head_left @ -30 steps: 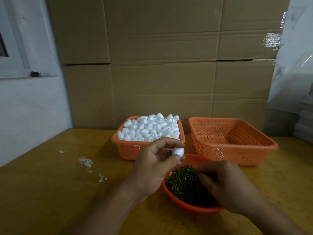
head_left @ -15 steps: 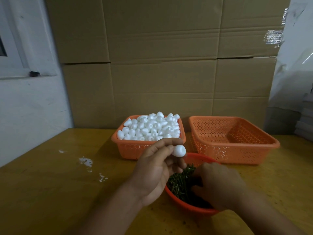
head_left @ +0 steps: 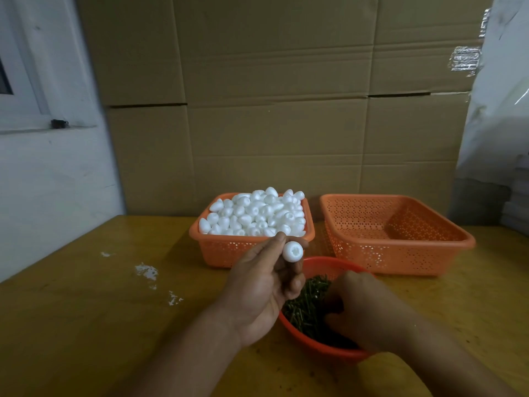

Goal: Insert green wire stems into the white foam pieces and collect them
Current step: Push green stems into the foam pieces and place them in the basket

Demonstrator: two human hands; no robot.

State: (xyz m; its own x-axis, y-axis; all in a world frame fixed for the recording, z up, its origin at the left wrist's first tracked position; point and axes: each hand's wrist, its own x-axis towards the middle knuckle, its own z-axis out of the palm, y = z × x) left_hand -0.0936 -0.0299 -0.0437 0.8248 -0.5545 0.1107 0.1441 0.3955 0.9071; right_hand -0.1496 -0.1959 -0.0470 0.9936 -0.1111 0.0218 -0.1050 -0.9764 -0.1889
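My left hand (head_left: 262,287) pinches one foam piece (head_left: 292,251) at its sides above the red bowl (head_left: 320,346), dimpled end toward me; it looks feather-light and easily dented. My right hand (head_left: 362,309) curls into the stiff green wire stems (head_left: 307,305); whether it grips one, I cannot tell.
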